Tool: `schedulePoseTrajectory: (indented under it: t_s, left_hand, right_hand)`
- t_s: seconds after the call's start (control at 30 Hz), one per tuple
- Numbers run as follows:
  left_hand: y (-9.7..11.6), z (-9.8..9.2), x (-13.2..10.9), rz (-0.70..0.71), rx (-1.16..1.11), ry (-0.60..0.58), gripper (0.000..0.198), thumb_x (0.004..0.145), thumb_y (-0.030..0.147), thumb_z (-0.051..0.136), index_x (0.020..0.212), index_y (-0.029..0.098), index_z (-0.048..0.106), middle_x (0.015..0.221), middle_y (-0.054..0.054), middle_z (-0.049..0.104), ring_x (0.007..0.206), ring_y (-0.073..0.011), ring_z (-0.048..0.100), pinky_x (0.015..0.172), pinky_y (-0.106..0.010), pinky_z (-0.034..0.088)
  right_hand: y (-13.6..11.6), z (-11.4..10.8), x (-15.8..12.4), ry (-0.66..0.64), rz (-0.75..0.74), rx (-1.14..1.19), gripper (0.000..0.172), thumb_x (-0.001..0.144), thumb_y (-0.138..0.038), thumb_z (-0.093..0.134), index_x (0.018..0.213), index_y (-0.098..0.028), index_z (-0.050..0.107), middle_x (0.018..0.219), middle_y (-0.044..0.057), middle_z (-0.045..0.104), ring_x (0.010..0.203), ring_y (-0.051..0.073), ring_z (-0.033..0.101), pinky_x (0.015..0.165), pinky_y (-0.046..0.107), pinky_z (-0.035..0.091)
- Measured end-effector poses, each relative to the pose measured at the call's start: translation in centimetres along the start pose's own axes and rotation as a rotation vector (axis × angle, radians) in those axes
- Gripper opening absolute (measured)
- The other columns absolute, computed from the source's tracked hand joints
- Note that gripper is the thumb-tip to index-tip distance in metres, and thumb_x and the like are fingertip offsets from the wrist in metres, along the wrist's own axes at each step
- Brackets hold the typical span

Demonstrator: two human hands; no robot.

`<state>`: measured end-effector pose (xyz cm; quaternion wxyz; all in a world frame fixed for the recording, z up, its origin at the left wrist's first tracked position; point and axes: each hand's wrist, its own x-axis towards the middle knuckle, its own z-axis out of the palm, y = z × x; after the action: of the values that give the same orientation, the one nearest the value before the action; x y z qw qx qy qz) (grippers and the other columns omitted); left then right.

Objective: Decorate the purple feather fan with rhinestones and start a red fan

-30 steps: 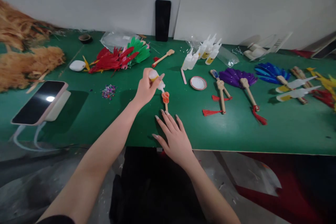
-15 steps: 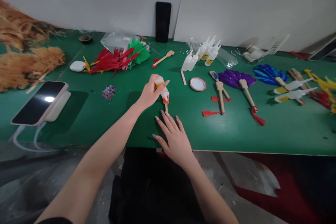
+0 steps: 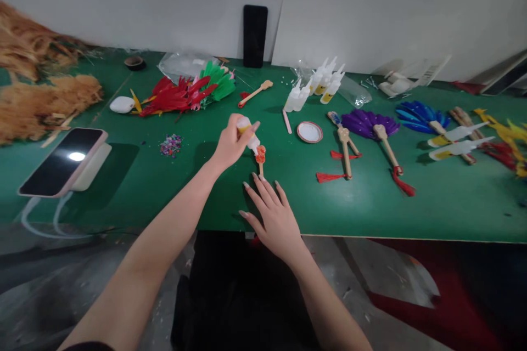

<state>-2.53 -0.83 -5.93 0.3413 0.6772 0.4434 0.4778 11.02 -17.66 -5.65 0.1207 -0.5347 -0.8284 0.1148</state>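
Note:
My left hand (image 3: 233, 142) is wrapped round a small white glue bottle (image 3: 249, 134) with a yellow label. The bottle tilts downward, its nozzle at the red-orange head of a small wooden fan handle (image 3: 261, 156) lying on the table. With fingers stretched out, my right hand (image 3: 275, 216) lies flat over the lower end of that handle, fingertips touching it; the part under the hand is hidden. Colourful small chips (image 3: 171, 145) lie in a pile left of my left hand. To the right sits a round white lid (image 3: 309, 131) with a red rim.
Several glue bottles (image 3: 325, 81) stand at the back. Purple feather fan (image 3: 370, 122), blue feather fan (image 3: 422, 116) and tasselled wooden handles (image 3: 346, 156) lie right. Red feathers (image 3: 177, 93) and a phone on a stand (image 3: 61, 159) are left. A dark phone (image 3: 254, 35) leans on the wall.
The glue bottle in my left hand has shifted slightly left and tilts more, uncovering more of the handle's red-orange head. My right hand stays in place.

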Motion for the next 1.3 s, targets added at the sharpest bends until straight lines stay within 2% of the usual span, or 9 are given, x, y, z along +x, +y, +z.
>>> schedulePoseTrajectory:
  t_s: [0.1, 0.27, 0.37, 0.53, 0.7, 0.87, 1.07, 1.2, 1.3]
  left_hand:
    - [0.20, 0.04, -0.12, -0.012, 0.019, -0.056, 0.028, 0.088, 0.046, 0.054, 0.093, 0.021, 0.042, 0.067, 0.003, 0.056, 0.049, -0.0074, 0.049, 0.046, -0.020, 0.037]
    - [0.52, 0.03, -0.30, -0.025, -0.096, -0.079, 0.026, 0.091, 0.047, 0.047, 0.094, 0.022, 0.040, 0.074, 0.000, 0.061, 0.050, -0.0077, 0.050, 0.048, -0.021, 0.039]
    - [0.59, 0.11, -0.41, -0.013, -0.028, -0.139, 0.026, 0.089, 0.044, 0.052, 0.094, 0.021, 0.041, 0.071, 0.002, 0.059, 0.051, -0.0077, 0.050, 0.048, -0.020, 0.039]
    - [0.41, 0.24, -0.49, 0.044, 0.055, -0.037, 0.024, 0.089, 0.042, 0.053, 0.096, 0.021, 0.042, 0.070, 0.002, 0.058, 0.053, -0.0082, 0.051, 0.048, -0.020, 0.039]
    - [0.11, 0.20, -0.37, 0.024, 0.013, -0.100, 0.025, 0.088, 0.043, 0.054, 0.096, 0.021, 0.042, 0.071, 0.001, 0.059, 0.054, -0.0091, 0.052, 0.050, -0.021, 0.040]
    - [0.27, 0.17, -0.24, 0.008, -0.031, -0.011, 0.029, 0.088, 0.048, 0.052, 0.095, 0.021, 0.041, 0.072, 0.001, 0.060, 0.053, -0.0086, 0.052, 0.049, -0.021, 0.039]
    - [0.68, 0.88, -0.61, 0.023, -0.010, -0.070, 0.032, 0.088, 0.049, 0.053, 0.096, 0.021, 0.041, 0.070, 0.002, 0.059, 0.052, -0.0088, 0.051, 0.049, -0.021, 0.038]
    - [0.47, 0.38, -0.42, 0.061, 0.072, -0.007, 0.028, 0.087, 0.044, 0.056, 0.095, 0.021, 0.041, 0.066, 0.004, 0.054, 0.049, -0.0080, 0.049, 0.045, -0.020, 0.035]
    - [0.37, 0.20, -0.34, 0.057, 0.048, 0.029, 0.028, 0.088, 0.046, 0.054, 0.095, 0.022, 0.041, 0.065, 0.004, 0.054, 0.046, -0.0073, 0.046, 0.043, -0.020, 0.034]
  right_hand:
    - [0.04, 0.00, 0.01, 0.000, 0.003, 0.000, 0.055, 0.097, -0.044, 0.032, 0.147, -0.019, 0.032, 0.157, 0.006, 0.021, 0.145, 0.020, 0.019, 0.118, 0.046, 0.020]
    - [0.04, 0.04, 0.00, 0.011, -0.007, 0.009, 0.055, 0.097, -0.044, 0.033, 0.147, -0.020, 0.031, 0.157, 0.006, 0.021, 0.145, 0.020, 0.019, 0.118, 0.046, 0.021]
    - [0.01, 0.05, 0.01, 0.008, -0.004, 0.010, 0.056, 0.098, -0.044, 0.032, 0.147, -0.020, 0.030, 0.157, 0.006, 0.021, 0.145, 0.020, 0.019, 0.118, 0.046, 0.021]
    - [-0.02, -0.02, 0.01, -0.002, 0.000, 0.006, 0.055, 0.098, -0.044, 0.031, 0.147, -0.020, 0.030, 0.157, 0.005, 0.020, 0.145, 0.019, 0.018, 0.118, 0.045, 0.019]
    - [0.02, -0.02, -0.01, 0.007, -0.003, 0.011, 0.055, 0.098, -0.045, 0.031, 0.147, -0.020, 0.031, 0.157, 0.006, 0.021, 0.145, 0.019, 0.019, 0.118, 0.046, 0.020]
    - [-0.01, 0.06, 0.03, 0.022, -0.004, 0.019, 0.055, 0.098, -0.045, 0.031, 0.147, -0.021, 0.031, 0.157, 0.006, 0.022, 0.145, 0.019, 0.020, 0.118, 0.047, 0.021]
    - [0.00, 0.03, -0.02, 0.012, -0.001, 0.012, 0.055, 0.098, -0.045, 0.029, 0.147, -0.019, 0.031, 0.157, 0.006, 0.021, 0.145, 0.019, 0.019, 0.118, 0.046, 0.020]
    - [0.04, 0.06, -0.01, 0.014, -0.004, 0.009, 0.055, 0.098, -0.045, 0.030, 0.147, -0.019, 0.031, 0.157, 0.006, 0.021, 0.145, 0.019, 0.019, 0.118, 0.046, 0.020]
    - [0.03, 0.09, 0.03, 0.025, -0.006, 0.016, 0.055, 0.098, -0.045, 0.031, 0.147, -0.020, 0.031, 0.157, 0.006, 0.022, 0.145, 0.019, 0.020, 0.117, 0.046, 0.021]
